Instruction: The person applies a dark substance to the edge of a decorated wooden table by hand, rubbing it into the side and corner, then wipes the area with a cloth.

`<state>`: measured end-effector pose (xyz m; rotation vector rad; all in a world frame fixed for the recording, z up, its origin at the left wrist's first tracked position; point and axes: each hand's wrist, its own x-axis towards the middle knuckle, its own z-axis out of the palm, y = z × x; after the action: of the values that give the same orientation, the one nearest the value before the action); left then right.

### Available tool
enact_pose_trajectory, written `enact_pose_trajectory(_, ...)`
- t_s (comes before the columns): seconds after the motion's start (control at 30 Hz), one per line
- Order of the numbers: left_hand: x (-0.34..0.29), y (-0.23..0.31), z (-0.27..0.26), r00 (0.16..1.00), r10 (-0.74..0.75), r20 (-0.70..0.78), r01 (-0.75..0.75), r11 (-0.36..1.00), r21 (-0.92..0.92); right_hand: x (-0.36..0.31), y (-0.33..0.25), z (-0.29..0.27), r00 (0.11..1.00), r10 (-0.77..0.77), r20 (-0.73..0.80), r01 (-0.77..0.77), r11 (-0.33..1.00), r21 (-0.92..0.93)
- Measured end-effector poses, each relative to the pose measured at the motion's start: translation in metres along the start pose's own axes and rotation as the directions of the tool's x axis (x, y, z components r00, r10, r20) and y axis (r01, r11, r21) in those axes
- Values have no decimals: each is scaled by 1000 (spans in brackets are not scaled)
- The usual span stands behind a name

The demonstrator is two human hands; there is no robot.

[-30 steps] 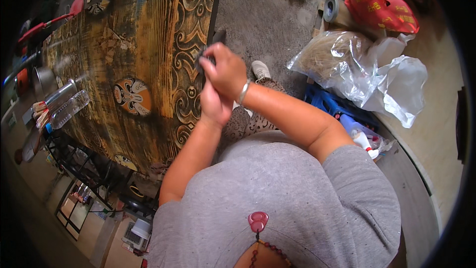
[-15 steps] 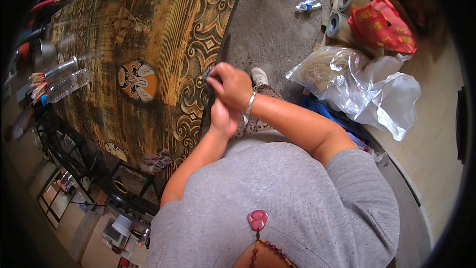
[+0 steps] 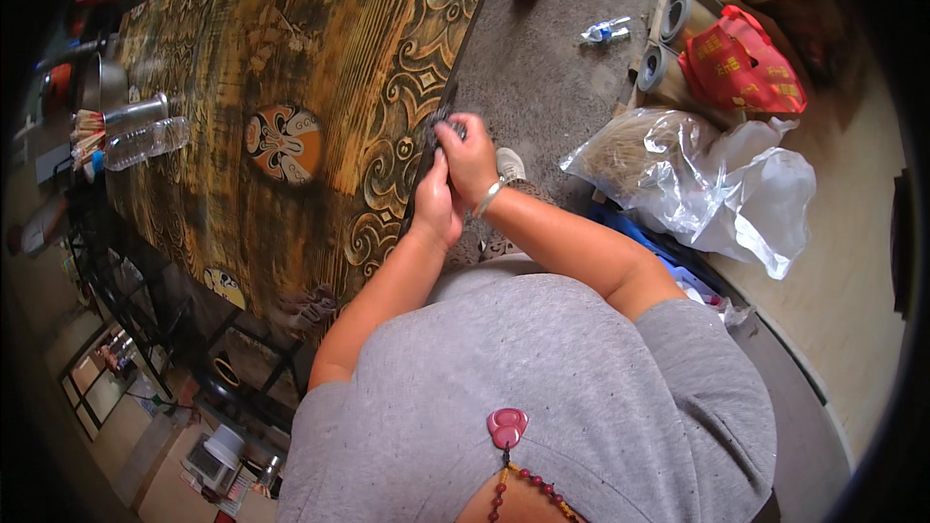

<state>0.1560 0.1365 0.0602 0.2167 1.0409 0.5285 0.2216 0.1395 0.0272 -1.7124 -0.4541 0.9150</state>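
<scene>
A wooden tabletop [image 3: 329,48] with carved black scrolls and painted mask faces slants along my left side. At its right edge, my right hand [image 3: 472,157] has its fingers closed on a small dark grey crumpled pad [image 3: 446,124], which looks like cloth or steel wool; blur hides which. My left hand [image 3: 438,205] rests just below, against the same edge and touching the right hand, its thumb pointing up. Most of the left fingers are hidden. A round orange, white and black mask design [image 3: 283,143] lies left of the hands.
A clear plastic bottle [image 3: 145,143] and a metal cylinder [image 3: 136,111] stand on the far left. Across the grey floor lies a small crushed bottle [image 3: 607,31]. To the right are a red bag [image 3: 741,63], rolled sheets [image 3: 661,68] and a clear plastic sack [image 3: 668,160].
My right hand and the pad have shifted slightly up and right along the table edge, and the left hand has stayed close beneath. The view has moved a little, showing more of a red object on the floor.
</scene>
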Motion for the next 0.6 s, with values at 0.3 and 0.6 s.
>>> enact_pose_trajectory(0.3, -9, 11, -5, 992, -45, 116, 48, 999, -24, -5, -12, 8, 992, -70, -103, 61, 994, -94)
enact_pose_trajectory(0.6, -17, -11, -29, 995, -34, 96, 42, 996, -79, -19, -2, -5, 985, -8, 170, 35, 987, -158)
